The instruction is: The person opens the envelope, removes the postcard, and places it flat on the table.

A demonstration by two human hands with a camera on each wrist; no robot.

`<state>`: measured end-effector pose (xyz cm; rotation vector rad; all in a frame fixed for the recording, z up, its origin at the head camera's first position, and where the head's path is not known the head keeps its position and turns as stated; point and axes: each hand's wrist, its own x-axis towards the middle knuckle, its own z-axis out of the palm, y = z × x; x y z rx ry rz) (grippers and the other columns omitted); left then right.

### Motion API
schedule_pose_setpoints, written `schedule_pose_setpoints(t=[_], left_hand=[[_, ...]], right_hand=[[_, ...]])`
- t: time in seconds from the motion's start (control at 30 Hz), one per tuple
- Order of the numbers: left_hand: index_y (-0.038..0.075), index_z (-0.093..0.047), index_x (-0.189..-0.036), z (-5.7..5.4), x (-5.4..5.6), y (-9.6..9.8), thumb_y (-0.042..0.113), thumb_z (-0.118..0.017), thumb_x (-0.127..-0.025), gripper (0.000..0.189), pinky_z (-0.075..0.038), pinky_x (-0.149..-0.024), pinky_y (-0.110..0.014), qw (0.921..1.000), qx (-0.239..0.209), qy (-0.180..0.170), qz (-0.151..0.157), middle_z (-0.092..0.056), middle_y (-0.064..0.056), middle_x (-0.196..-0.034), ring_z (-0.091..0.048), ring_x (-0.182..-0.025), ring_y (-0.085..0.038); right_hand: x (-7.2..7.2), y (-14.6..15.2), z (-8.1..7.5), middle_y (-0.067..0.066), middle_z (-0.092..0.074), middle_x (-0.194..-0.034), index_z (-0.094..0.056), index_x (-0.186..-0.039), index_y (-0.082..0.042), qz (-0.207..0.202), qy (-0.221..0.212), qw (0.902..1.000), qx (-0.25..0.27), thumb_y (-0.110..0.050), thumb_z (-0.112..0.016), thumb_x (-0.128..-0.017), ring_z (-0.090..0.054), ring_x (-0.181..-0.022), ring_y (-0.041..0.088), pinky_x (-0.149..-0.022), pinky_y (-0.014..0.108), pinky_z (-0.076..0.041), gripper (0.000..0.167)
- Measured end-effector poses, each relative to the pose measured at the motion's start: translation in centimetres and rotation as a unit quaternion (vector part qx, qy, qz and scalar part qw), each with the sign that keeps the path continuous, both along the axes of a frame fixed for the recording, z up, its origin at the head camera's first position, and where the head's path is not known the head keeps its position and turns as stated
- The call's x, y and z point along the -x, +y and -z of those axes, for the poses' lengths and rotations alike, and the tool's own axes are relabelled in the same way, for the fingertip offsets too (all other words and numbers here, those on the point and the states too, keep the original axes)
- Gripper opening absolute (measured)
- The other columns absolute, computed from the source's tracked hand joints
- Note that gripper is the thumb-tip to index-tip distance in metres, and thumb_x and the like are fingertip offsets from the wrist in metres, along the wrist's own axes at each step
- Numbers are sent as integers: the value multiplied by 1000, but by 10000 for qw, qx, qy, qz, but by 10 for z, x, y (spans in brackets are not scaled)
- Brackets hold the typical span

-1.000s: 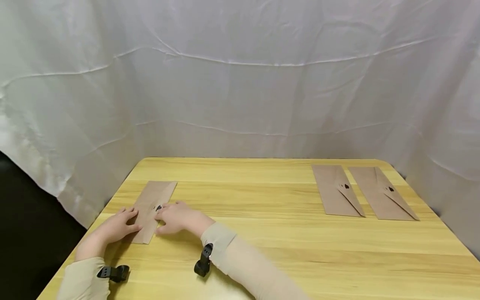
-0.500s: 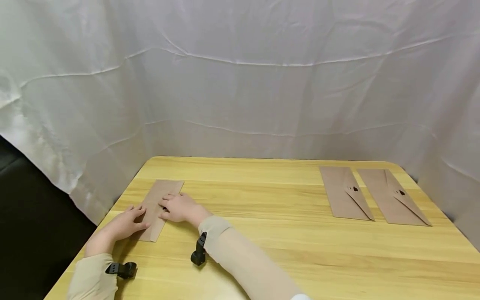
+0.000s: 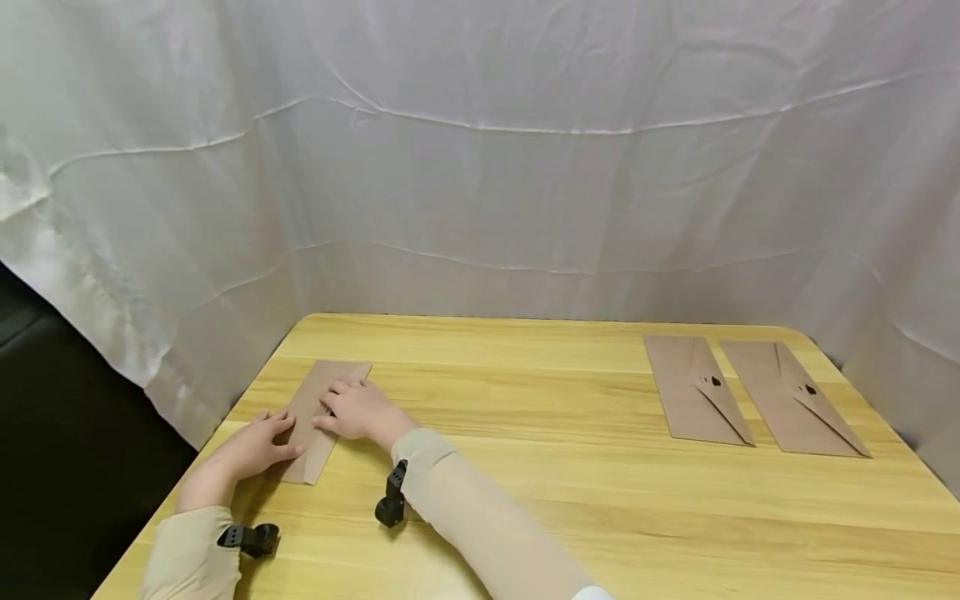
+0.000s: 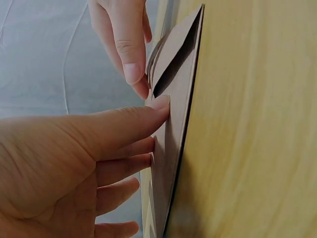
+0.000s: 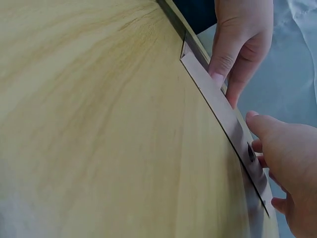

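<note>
A brown paper envelope (image 3: 330,372) lies near the left edge of the wooden table. My left hand (image 3: 253,448) rests on its left side, fingers fairly straight and the thumb pressing the paper near its lower part. Over the envelope's right side, my right hand (image 3: 358,410) touches the paper with its fingertips and covers most of the dark mark. In the left wrist view, a paper flap (image 4: 174,49) stands slightly raised above a dark gap, with the right fingertips at its tip. The right wrist view has the dark mark (image 5: 251,151) beside the right fingers.
Two similar brown envelopes with dark marks, one (image 3: 686,392) left of the other (image 3: 780,400), lie flat at the table's right side. A pale curtain (image 3: 480,192) hangs behind the wooden table (image 3: 570,467). Something black (image 3: 67,433) lies beyond the left edge.
My right hand has moved in over the envelope's dark mark, which showed earlier. My left hand keeps its place on the paper. The whole head view has shifted, so things appear farther right.
</note>
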<state>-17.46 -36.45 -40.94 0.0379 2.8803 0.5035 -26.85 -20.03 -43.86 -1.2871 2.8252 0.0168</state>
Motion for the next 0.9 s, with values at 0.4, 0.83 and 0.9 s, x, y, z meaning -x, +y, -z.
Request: schedule_pose_setpoints(t=[0.4,0.83,0.9], left_hand=[[-13,-38,-142,0,3,2,41,-64,-91,79,-27,-106,-70,9998,0,-186,-83,-28,-38,-148,-17,-136,-61],[-13,-35,-143,0,4,5,41,-64,-92,80,-28,-105,-71,9997,-38,-218,-141,-22,-41,-149,-18,-134,-63],[-13,-35,-143,1,3,5,41,-64,-92,80,-27,-105,-72,9996,-58,-221,-139,-22,-41,-149,-18,-134,-63]], right_hand=[[2,10,-2,-10,-32,-159,-35,-151,-31,-112,164,9997,102,-60,-29,-100,-24,-150,12,-122,33,-24,59],[-4,40,-7,-4,-30,-161,-29,-154,-24,-145,-161,9960,864,-58,-28,-101,-18,-152,16,-122,44,-24,63],[-5,43,-6,-5,-30,-161,-29,-154,-24,-102,-189,9951,961,-58,-27,-101,-18,-152,15,-122,44,-25,64]])
